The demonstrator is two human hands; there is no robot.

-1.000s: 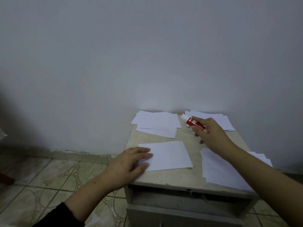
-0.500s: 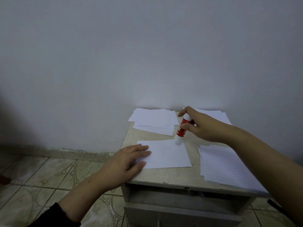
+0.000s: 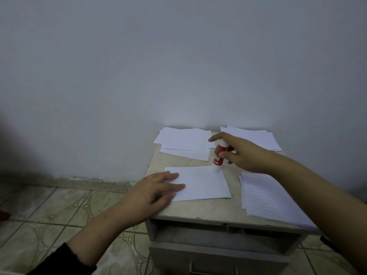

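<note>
The glue stick stood nearly upright, white tip down on the far right corner of the sheet lying mid-tabletop. The right hand gripped its red barrel, fingers curled round it. From the tip, the bare sheet stretched left and nearer. The left hand pressed flat, fingers straight, on its left edge.

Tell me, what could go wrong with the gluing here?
The glue stick in the right hand touches the far corner of the sheet, so it might slip off and smear the table. The left hand presses only the left edge, so the paper could swivel or crumple.
</note>
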